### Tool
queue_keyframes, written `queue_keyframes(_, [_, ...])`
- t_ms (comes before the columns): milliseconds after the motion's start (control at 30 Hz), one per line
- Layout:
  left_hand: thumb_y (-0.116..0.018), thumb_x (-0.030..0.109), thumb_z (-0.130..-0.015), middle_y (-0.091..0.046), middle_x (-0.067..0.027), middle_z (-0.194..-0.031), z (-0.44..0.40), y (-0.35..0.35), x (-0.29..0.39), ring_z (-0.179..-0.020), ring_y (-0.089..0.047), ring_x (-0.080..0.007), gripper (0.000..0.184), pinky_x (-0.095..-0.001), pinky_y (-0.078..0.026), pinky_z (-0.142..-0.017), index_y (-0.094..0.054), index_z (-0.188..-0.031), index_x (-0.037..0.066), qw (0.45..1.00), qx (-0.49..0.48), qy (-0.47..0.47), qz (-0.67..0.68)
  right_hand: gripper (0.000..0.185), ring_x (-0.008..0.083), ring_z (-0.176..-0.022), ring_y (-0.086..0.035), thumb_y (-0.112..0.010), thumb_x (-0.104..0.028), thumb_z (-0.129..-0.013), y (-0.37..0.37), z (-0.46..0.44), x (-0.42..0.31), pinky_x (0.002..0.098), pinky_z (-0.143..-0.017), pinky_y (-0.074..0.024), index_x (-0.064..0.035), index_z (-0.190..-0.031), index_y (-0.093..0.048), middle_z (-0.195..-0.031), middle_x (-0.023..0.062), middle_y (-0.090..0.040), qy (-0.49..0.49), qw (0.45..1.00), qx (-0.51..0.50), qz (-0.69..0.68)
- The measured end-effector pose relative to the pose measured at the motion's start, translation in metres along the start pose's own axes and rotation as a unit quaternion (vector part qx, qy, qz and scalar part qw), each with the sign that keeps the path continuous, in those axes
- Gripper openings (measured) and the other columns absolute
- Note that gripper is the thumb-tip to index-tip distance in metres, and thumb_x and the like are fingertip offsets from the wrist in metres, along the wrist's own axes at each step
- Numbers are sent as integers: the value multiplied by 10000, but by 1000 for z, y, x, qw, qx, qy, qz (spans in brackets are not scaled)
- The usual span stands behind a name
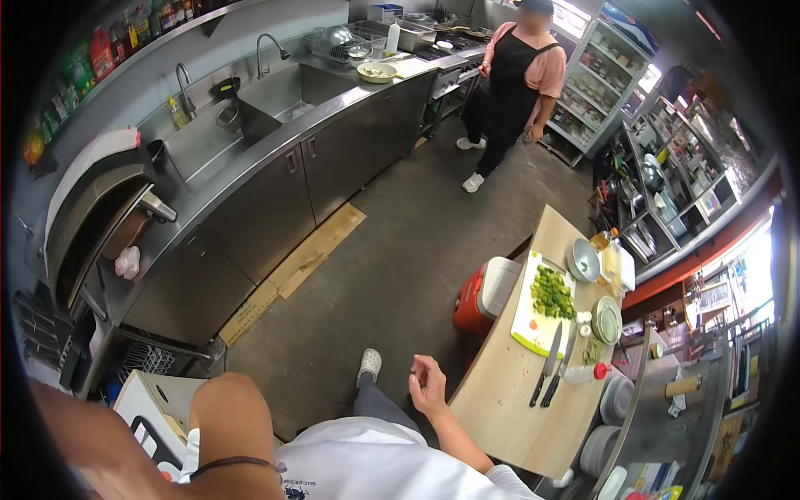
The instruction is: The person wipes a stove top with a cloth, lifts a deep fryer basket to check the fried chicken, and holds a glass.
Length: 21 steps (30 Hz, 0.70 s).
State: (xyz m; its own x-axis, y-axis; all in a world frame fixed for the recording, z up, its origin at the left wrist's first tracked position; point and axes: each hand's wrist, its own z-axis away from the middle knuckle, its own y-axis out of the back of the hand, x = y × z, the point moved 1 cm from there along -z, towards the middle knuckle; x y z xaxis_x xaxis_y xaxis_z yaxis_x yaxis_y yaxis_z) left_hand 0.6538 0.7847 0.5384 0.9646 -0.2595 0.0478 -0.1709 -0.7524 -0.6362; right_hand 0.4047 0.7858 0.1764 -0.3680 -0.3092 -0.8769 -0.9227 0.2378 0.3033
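My right hand (427,383) hangs in front of my white shirt, left of the wooden table (487,417). Its fingers are loosely curled and apart, and nothing is in it. My left arm (233,412) is bent up close to the camera at the lower left, with a dark band on it; the left hand is out of view. On the table, nearest my right hand, lie two knives (548,364) with black handles. Beside them a white cutting board (523,321) with a green edge carries chopped green pieces (552,292).
A co-worker in a black apron (512,79) stands beyond the floor's middle. A red cooler (473,296) stands against the table. Steel sinks (292,92) line the left wall. Bowls (583,260) and a red-capped bottle (583,374) stand on the table. Flattened cardboard (292,271) lies on the floor.
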Motion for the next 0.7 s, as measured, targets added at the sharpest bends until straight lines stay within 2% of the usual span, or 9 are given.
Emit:
queue_keyframes(200, [-545, 423, -741, -380, -118, -1309, -68, 68, 0, -1054, -497, -274, 688, -645, -426, -768, -409, -1241, -29, 996, 32, -84, 26, 348, 101, -574, -424, -546, -47, -756, -10, -106, 29, 217, -490, -351, -27, -1097, -482, -787, 60, -506, 10, 999, -29, -13])
queue_keyframes(267, [-543, 480, -733, -389, -127, -1310, -90, 94, 1, -1071, -489, -279, 740, -642, -418, -778, -402, -1248, -32, 988, 55, -136, 45, 377, 143, -544, -460, -579, -35, -714, -5, -142, 38, 251, -502, -398, -27, -1081, -498, -777, 79, -519, 14, 999, -30, -4])
queue_keyframes(500, [-537, 679, -703, -418, -158, -1314, -151, 165, 17, -1131, -457, -296, 932, -631, -389, -809, -377, -1271, -42, 925, 177, -329, 72, 360, 138, -535, -461, -573, -32, -723, 9, -249, 78, 249, -500, -399, -29, -1077, -502, -791, 73, -521, 19, 999, -14, 28])
queue_keyframes(700, [-528, 627, -730, -433, -158, -1283, -199, 245, 26, -1090, -475, -302, 868, -592, -409, -790, -385, -1263, -43, 979, 79, -165, 94, 340, 129, -530, -474, -576, -56, -739, -4, -313, 107, 245, -499, -401, -38, -1072, -510, -796, 68, -523, 3, 999, -19, 37])
